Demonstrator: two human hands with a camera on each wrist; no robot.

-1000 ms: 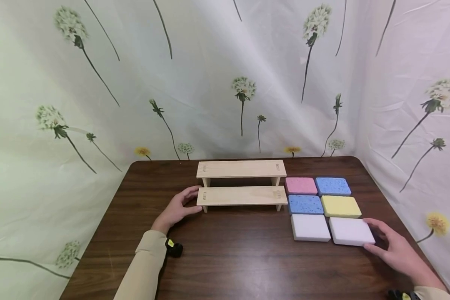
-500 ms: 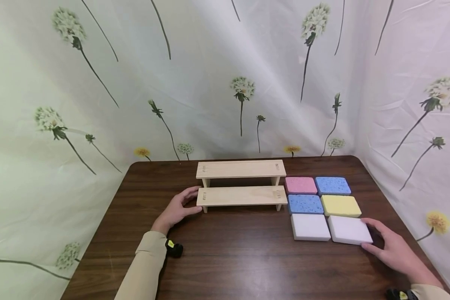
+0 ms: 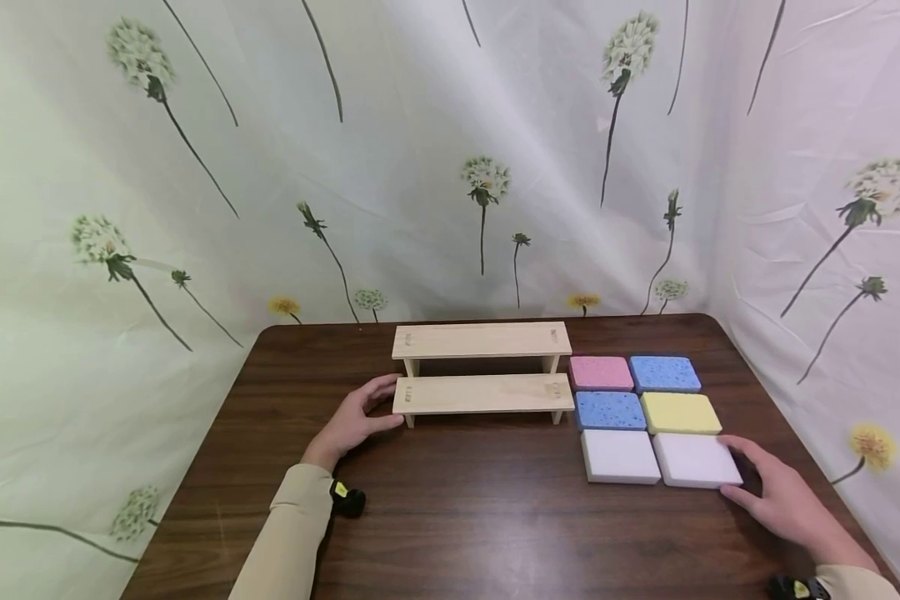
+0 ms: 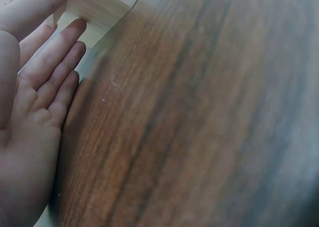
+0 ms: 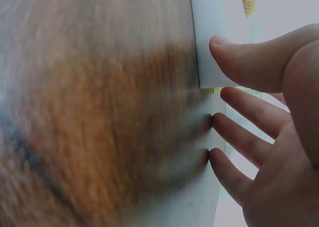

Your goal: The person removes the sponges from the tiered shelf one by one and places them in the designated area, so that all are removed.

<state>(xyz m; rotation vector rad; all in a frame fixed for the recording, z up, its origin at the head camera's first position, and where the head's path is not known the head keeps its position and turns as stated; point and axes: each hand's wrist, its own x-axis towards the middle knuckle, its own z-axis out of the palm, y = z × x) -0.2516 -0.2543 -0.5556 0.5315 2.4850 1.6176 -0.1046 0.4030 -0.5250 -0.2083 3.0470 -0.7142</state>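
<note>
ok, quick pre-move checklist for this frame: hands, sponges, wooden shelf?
1. Right hand touching the near-right white rectangular sponge: ok, straight fingers lie against its right edge, no curled grip.
2. Left hand steadying the two-tier light wooden step shelf: ok, open fingers rest at the left end of the lower tier.
3. Sponge grid square: ok, the other white sponge, blue sponge, yellow sponge, pink sponge and far blue sponge lie flat in two columns.
4. Shelf tiers bare: ok, nothing on either.
5. Sponge lifted off the dark wooden table: not ok, it lies flat.
</note>
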